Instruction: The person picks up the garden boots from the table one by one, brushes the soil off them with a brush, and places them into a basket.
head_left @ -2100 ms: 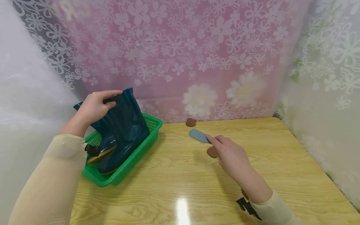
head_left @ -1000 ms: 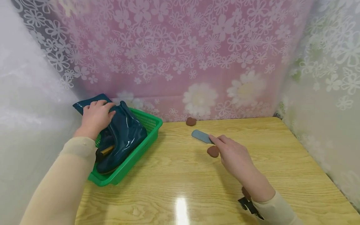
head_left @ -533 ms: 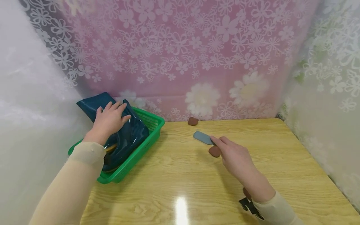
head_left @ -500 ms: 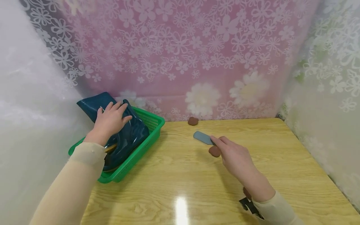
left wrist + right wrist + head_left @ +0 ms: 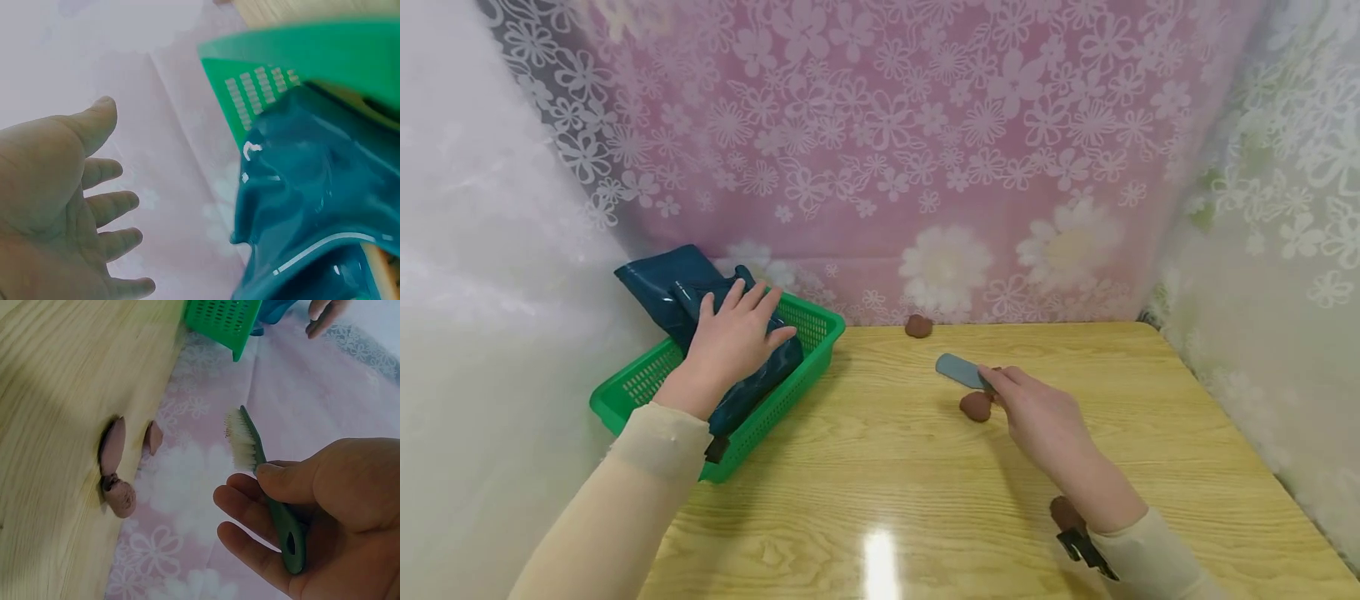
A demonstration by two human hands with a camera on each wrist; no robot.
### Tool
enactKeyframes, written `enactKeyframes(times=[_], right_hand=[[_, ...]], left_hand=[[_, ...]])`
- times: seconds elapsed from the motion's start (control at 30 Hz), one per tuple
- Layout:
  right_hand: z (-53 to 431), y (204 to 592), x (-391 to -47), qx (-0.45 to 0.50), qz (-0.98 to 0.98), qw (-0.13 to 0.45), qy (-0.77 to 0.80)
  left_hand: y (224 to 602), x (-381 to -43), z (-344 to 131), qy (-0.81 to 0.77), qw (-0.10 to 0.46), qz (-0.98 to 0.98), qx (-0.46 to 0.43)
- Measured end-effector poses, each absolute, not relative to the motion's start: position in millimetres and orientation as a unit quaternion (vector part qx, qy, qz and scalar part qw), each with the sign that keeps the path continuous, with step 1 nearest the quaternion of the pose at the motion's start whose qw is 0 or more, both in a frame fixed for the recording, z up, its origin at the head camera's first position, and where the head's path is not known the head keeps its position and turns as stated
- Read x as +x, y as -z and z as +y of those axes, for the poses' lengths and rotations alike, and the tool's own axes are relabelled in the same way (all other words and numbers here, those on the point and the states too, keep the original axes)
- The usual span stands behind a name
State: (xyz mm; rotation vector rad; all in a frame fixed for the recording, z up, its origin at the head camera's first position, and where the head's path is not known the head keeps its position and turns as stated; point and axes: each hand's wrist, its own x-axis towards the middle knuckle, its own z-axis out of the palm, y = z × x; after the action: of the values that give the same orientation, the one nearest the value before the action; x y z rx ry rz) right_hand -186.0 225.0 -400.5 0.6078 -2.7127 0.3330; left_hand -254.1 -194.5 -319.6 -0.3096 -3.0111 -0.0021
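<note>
Dark blue rubber boots (image 5: 670, 283) lie slumped in a green plastic basket (image 5: 632, 387) at the left of the table. My left hand (image 5: 730, 342) is over the boots in the head view, fingers spread; in the left wrist view the hand (image 5: 56, 206) is apart from the shiny boot (image 5: 306, 162). My right hand (image 5: 1048, 421) grips a small brush (image 5: 958, 371) with a grey-green back. In the right wrist view its pale bristles (image 5: 240, 440) show, the thumb pressing on its handle (image 5: 284, 528). Under the brush sits a reddish-brown lump (image 5: 976, 406).
Another brown lump (image 5: 918, 326) lies at the table's back edge by the pink flowered curtain (image 5: 880, 150). The wooden table (image 5: 850, 467) spans the front. Pale sheeting (image 5: 490, 250) hangs on the left and a floral sheet (image 5: 1285, 250) on the right.
The boots have sunk and folded down into the basket. My left hand has come off the boot tops and moved right with spread fingers. The right hand has shifted slightly right with the brush.
</note>
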Motion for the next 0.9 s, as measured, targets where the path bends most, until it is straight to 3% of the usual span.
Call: enactKeyframes(times=[0.63,0.9], right_hand=[[254,410,-183,0.188,-0.963,0.179,-0.067],[265,411,-185,0.163,-0.973,0.145,-0.070]], left_hand=[[337,-216,-135,0.006,0.124,-0.981,-0.149],[348,-203,-111,0.027,0.119,-0.980,-0.160]])
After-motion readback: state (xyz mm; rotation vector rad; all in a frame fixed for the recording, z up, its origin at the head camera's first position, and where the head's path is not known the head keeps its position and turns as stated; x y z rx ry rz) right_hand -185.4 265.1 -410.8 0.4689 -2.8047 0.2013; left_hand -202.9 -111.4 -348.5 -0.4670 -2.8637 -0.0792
